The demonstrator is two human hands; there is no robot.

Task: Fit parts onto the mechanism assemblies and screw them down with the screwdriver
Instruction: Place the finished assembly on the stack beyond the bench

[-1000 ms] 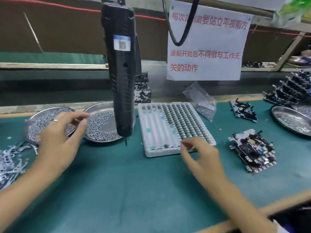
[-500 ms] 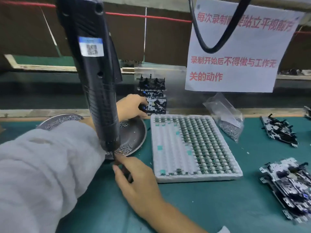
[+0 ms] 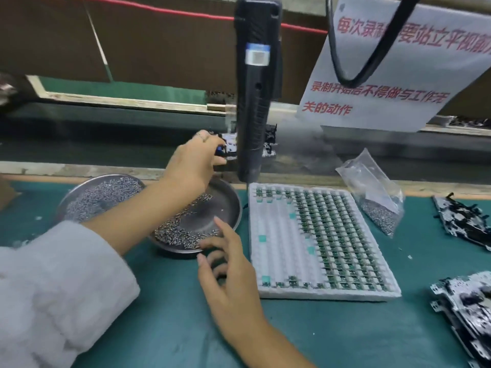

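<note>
My left hand [image 3: 195,160] reaches over the screw dish to the back of the bench and grips a mechanism assembly [image 3: 228,147] on the stack there, which is partly hidden by the hanging black screwdriver [image 3: 256,91]. My right hand [image 3: 225,272] hovers with loosely spread fingers at the near rim of the metal dish [image 3: 225,205] of screws, holding nothing. A white tray [image 3: 276,251] of small green parts lies to the right of that hand.
A second dish [image 3: 98,197] of screws sits at the left. A clear bag [image 3: 377,197] of screws lies behind the tray. More assemblies [image 3: 462,221] and a pile of assemblies [image 3: 465,301] lie at the right. A paper sign [image 3: 393,65] and a black cable [image 3: 369,49] hang above.
My left hand has reached from the dishes to the stacked assemblies at the back and taken hold of one. My right hand moved from the tray's near edge to the dish.
</note>
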